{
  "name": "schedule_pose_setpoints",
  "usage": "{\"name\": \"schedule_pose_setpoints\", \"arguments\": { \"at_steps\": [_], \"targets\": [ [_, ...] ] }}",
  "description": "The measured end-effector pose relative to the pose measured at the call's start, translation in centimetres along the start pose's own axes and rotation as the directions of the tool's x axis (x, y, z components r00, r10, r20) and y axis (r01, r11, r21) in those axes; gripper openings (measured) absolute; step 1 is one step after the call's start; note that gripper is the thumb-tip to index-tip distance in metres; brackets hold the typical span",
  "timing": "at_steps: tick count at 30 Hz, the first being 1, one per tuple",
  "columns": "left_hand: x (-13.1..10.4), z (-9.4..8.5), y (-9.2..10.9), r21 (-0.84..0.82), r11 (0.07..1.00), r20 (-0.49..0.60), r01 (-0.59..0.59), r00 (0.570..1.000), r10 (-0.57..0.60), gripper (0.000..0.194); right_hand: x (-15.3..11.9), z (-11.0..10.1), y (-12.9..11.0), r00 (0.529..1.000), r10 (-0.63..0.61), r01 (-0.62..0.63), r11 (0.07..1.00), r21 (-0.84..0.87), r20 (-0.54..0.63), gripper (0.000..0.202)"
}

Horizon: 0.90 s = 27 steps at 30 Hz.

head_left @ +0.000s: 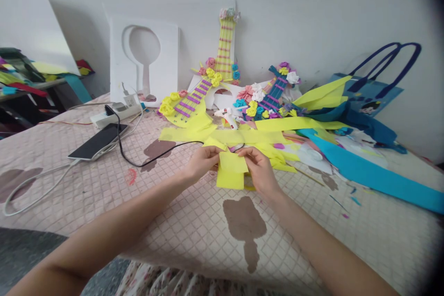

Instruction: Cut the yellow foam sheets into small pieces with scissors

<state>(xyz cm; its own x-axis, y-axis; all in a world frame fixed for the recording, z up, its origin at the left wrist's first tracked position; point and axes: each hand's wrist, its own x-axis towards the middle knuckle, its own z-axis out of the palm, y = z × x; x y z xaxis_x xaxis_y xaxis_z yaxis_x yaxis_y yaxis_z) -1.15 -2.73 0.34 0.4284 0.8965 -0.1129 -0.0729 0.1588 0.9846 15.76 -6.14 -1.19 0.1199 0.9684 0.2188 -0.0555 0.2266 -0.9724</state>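
Note:
Between my two hands I hold a small square of yellow crepe paper (233, 163) above the table. My left hand (204, 162) pinches its left edge, and my right hand (258, 169) pinches the right side. Just below it shows another yellow paper piece (229, 180); whether the two are joined I cannot tell. Long yellow paper strips (249, 137) lie behind my hands. Beyond them rests a white glue gun (229, 115). Paper guitars decorated with crepe flowers stand and lean at the back, a yellow one (194, 101) and a blue one (277, 90) among them.
A phone (99, 141) on a white cable lies left, near a power strip (118, 111). The black cord (145, 165) runs toward my hands. A blue crepe strip (378, 175) stretches right. At the back are a white foam board (116, 60) and a blue tote bag (381, 95).

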Motion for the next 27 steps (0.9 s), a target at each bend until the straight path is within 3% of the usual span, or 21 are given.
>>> {"name": "schedule_pose_setpoints", "arguments": {
  "at_steps": [5, 9, 13, 18, 27],
  "targets": [
    [0.15, -0.22, -0.34, 0.055, 0.981, 0.072, -0.188, 0.98, 0.184, 0.029, -0.04, 0.11, -0.12, 1.0, 0.024, -0.024, 1.0, 0.011, 0.014, 0.003],
    [0.43, -0.33, -0.58, 0.043, 0.951, 0.078, -0.307, 0.95, 0.303, 0.019, -0.06, 0.22, -0.09, 0.997, 0.077, -0.077, 0.996, 0.052, 0.007, 0.002],
    [0.33, -0.34, -0.28, 0.064, 0.975, 0.015, -0.213, 0.977, 0.212, 0.014, -0.25, 0.36, -0.37, 0.985, 0.172, -0.172, 0.981, 0.085, 0.012, 0.012],
    [0.15, -0.32, 0.01, -0.031, 0.997, 0.016, -0.066, 0.998, 0.067, 0.022, -0.38, 0.5, -0.51, 0.983, 0.181, -0.181, 0.977, 0.114, 0.012, 0.017],
    [0.2, -0.26, -0.04, -0.143, 0.989, 0.017, -0.022, 1.0, 0.024, 0.026, -0.3, 0.52, -0.44, 0.98, 0.196, -0.197, 0.969, 0.15, 0.021, 0.014]
  ]
}}
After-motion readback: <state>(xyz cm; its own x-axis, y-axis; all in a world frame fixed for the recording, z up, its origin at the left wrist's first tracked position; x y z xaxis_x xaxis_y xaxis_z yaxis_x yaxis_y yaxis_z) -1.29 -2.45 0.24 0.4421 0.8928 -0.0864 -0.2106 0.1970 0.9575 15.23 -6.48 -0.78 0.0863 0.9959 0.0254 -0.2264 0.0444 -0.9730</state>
